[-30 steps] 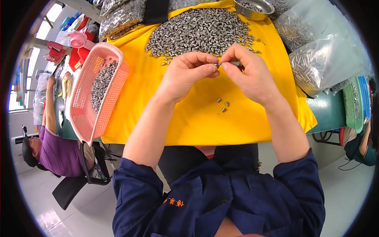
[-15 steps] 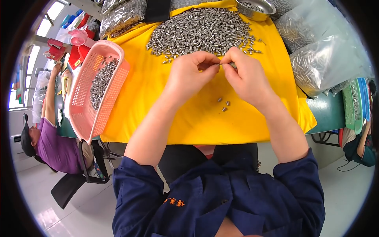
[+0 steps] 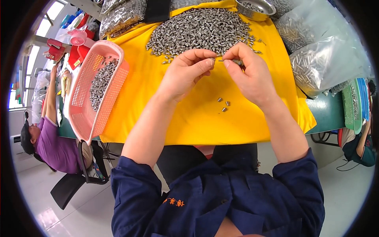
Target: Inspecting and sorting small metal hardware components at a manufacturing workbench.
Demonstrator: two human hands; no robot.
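Note:
Over the yellow cloth, my left hand (image 3: 188, 73) pinches a small metal part (image 3: 213, 59) between thumb and fingertips. My right hand (image 3: 249, 75) is closed round a slim tool with a thin tip (image 3: 221, 60); most of its body is hidden in the fingers, so its kind is unclear. The tip points at the part, with a small gap between them. Just beyond both hands spreads a large pile of small metal cylindrical parts (image 3: 197, 29). Nearer to me on the cloth lie three loose metal parts (image 3: 227, 103).
A pink plastic basket (image 3: 118, 75) partly filled with metal parts stands at the left. Clear bags of metal pieces (image 3: 312, 65) sit at the right, and a steel bowl (image 3: 256, 15) at the far right. One co-worker in a purple shirt (image 3: 63, 148) sits left; another person is at the right edge.
My hands have drawn slightly apart, opening a gap between the tool tip and the part. My left fingers have shifted round the part. The co-worker's arm at the left has moved slightly.

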